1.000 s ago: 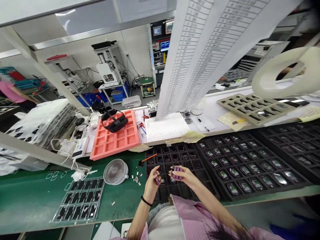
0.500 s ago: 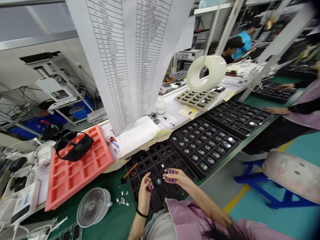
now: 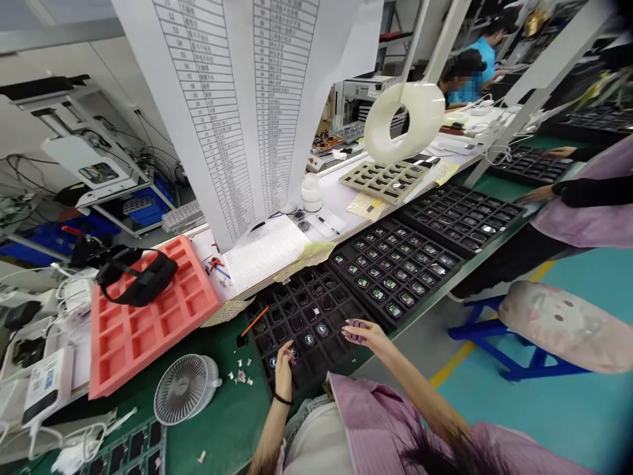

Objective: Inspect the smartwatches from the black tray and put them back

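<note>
My left hand, with a dark band at the wrist, hovers over the lower left of the nearest black tray. Its fingers are apart, right beside a lit round watch face. Another lit watch and a third lit watch sit in their slots between my hands. My right hand is above the tray's right side with curled fingers; purple covers show on them, and whatever they may hold is hidden. Dark watches fill slots further back.
Two more black trays of small devices run along the green bench. At left are a round fan, a red foam tray with a black strap, and white scraps. A paper list hangs ahead; a co-worker stands at right.
My hands have moved apart, the right one to the right and the left one slightly down over the tray. More watch faces in the tray now show lit. The view has shifted a little.
</note>
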Motion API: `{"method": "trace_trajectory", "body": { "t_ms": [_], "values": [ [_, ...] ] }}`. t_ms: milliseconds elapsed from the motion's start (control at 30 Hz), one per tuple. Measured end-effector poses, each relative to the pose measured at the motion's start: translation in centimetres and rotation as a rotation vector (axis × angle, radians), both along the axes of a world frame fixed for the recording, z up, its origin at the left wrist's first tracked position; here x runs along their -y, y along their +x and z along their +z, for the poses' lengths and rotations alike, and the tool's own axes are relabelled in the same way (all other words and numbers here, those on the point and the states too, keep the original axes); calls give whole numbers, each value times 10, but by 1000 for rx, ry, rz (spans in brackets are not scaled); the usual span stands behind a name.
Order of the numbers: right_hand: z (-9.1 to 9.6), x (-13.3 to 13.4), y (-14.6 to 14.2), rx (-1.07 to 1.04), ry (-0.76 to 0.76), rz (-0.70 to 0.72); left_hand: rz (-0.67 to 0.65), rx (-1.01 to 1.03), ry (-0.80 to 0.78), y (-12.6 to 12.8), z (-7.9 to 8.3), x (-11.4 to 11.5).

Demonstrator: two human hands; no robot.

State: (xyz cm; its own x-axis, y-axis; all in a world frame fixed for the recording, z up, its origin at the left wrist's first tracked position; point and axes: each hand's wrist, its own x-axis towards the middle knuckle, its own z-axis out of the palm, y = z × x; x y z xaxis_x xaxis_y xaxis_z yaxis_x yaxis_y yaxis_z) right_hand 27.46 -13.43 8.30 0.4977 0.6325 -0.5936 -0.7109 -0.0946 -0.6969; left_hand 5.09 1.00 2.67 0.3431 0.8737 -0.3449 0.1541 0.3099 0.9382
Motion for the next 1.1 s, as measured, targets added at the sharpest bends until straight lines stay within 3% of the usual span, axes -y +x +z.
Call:
{"method": "trace_trajectory", "body": {
  "t_ms": [133, 267, 700, 1100],
  "values": [
    [-17, 0, -1, 3, -51, 20, 38, -134, 42, -23, -32, 9],
    [-32, 2, -8, 12, -113, 50, 41, -282, 163, -39, -43, 18],
    [-65, -4, -19, 15, -219, 175, 84, -340, 146, -46, -47, 46],
    [-70, -8, -25, 34, -223, 207, 67, -354, 156, -45, -48, 50]
  ]
}}
